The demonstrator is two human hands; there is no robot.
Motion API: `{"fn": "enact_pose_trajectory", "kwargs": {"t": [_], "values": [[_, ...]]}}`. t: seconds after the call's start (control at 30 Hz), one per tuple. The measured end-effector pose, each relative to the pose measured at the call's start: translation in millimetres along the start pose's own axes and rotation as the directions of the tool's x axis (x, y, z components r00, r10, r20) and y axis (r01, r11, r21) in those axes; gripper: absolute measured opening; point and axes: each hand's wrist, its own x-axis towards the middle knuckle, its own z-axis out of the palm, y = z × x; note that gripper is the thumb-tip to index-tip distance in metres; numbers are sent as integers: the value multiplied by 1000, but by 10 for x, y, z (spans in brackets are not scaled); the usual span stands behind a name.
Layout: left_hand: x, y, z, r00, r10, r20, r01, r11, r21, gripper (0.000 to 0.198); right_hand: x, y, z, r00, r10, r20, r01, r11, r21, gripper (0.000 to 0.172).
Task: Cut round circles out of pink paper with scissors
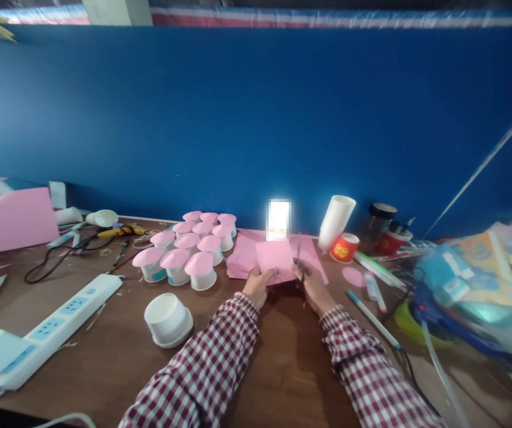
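Note:
My left hand pinches the lower left edge of a square piece of pink paper. My right hand is closed around the handles of a pair of scissors, whose blades point up beside the paper's right edge. Whether the blades touch the paper I cannot tell. Beneath lie larger pink sheets. To the left stand several white paper cups with pink rounded tops. Nearer me, a plain white cup rests upside down.
A white power strip lies at left. Behind the paper glows a blurred-out bright screen. On the right are stacked white cups, a red paper cup, a pink paper oval, a corded pen-shaped tool and a cluttered basket.

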Motion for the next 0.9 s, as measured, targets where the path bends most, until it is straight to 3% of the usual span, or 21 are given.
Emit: {"fn": "enact_pose_trajectory", "kwargs": {"t": [0.37,0.9], "values": [[19,8,5,1000,-10,-22,10,1000,-2,22,-14,-12,12,1000,18,-2,-18,1000,-5,43],[7,-2,0,999,-8,48,9,1000,-26,21,-31,-28,1,999,7,51,-5,999,-46,38]]}}
